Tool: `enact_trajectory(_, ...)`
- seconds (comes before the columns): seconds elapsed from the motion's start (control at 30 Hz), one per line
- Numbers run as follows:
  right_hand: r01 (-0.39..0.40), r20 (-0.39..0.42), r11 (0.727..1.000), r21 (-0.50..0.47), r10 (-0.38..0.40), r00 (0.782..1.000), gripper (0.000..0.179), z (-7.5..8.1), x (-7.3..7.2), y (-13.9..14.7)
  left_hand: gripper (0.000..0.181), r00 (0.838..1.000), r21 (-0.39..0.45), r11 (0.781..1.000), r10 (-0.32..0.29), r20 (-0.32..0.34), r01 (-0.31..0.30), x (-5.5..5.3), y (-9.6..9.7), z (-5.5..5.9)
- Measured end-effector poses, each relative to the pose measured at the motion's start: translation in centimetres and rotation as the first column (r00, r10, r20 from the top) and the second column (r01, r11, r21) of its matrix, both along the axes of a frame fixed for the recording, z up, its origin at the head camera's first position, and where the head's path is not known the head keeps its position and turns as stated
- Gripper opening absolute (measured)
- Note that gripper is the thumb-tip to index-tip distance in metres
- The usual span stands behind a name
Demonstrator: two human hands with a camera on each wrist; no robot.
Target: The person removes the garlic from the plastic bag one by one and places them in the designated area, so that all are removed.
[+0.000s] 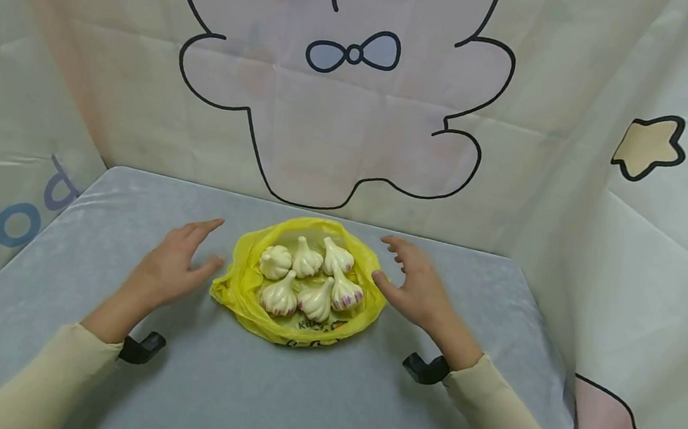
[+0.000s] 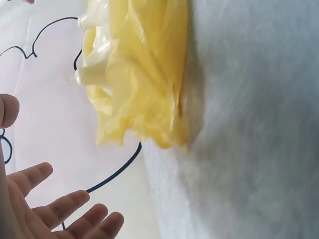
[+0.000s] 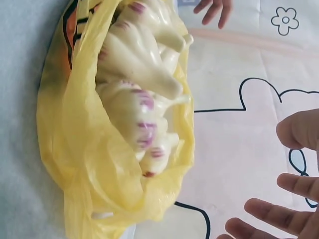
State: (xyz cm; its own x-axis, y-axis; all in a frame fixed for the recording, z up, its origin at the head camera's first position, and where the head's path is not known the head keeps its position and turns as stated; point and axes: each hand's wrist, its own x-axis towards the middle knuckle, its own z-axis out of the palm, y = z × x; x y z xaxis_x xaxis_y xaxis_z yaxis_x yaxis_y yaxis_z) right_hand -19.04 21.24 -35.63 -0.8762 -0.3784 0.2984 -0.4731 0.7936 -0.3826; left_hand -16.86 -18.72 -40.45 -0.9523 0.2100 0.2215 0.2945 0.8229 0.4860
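A yellow plastic bag (image 1: 237,298) sits with its mouth spread wide on the table, and several white garlic bulbs (image 1: 279,297) with purple streaks lie inside it. To the bag's left, my left hand (image 1: 175,262) is held with fingers extended and nothing in its grasp. On the other side is my right hand (image 1: 417,290), also holding nothing, its thumb tip close to the bag's rim in the head view. The right wrist view shows the garlic (image 3: 137,117) heaped above the bag's folded edge (image 3: 79,134). From the left wrist, the bag's crumpled side (image 2: 144,89) faces me.
A grey-blue cloth (image 1: 297,400) covers the table. Printed fabric curtains (image 1: 562,91) enclose its back and sides, with a bear outline at the back. Each wrist carries a black camera mount (image 1: 142,348) just above the cloth.
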Motion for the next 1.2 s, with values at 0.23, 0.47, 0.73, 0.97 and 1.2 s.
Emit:
enact_trajectory(0.23,-0.035,0.071,0.999,-0.039,0.038,0.997,0.056,-1.2,-0.2,-1.7,0.064,0.999,0.138,0.990,-0.026,0.044,0.020,0.1,1.2,-2.0)
enact_trajectory(0.47,-0.053,0.142,0.998,-0.016,0.055,0.988,0.054,-2.5,-0.5,-2.8,0.062,0.999,0.186,0.982,-0.021,0.050,0.011,0.1,2.1,-3.4)
enact_trajectory(0.73,-0.102,0.175,0.993,0.058,0.091,0.980,0.053,-3.5,-0.5,-3.6,0.060,0.995,0.212,0.977,-0.004,0.096,-0.016,-0.1,2.6,-4.1)
enact_trajectory(0.97,-0.102,0.183,0.992,0.076,0.087,0.979,0.052,-4.4,-0.8,-4.0,0.059,0.991,0.251,0.968,-0.002,0.132,-0.031,-0.1,2.7,-4.7)
enact_trajectory(1.2,-0.106,0.181,0.990,0.098,0.087,0.980,0.052,-5.2,-1.1,-4.1,0.059,0.989,0.267,0.963,0.008,0.146,-0.047,-0.2,3.0,-5.3)
